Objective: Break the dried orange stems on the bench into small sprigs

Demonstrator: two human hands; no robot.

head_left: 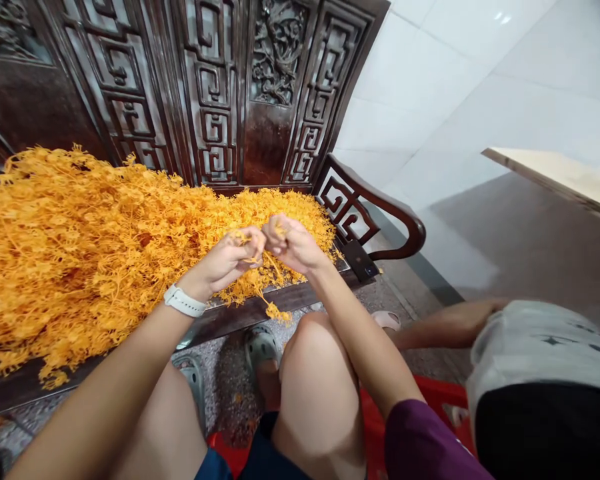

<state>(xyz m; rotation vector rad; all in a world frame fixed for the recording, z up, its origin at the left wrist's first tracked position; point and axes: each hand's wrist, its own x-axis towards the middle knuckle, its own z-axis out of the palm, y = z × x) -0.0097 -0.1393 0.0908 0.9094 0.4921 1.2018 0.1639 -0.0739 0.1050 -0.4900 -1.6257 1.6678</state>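
Both hands are close together in front of a large heap of orange, flower-like plastic pieces [105, 260] lying on a dark carved wooden bench [240, 319]. My left hand [235, 257], with a pale watch band [185, 301] on its wrist, has its fingers curled round a bit of orange piece. My right hand [293, 245] meets it at the fingertips, its fingers also closed on orange material. From between the hands an orange stem with a cluster [278, 312] at its end hangs down over the bench's front edge. The exact grip is partly hidden by the fingers.
A dark phone [361, 261] lies at the bench's right end by the curved armrest [405, 220]. Another person's leg [445, 323] and pale clothing [545, 343] are at the right. A light board [555, 177] juts in at the upper right. My knees are below the hands.
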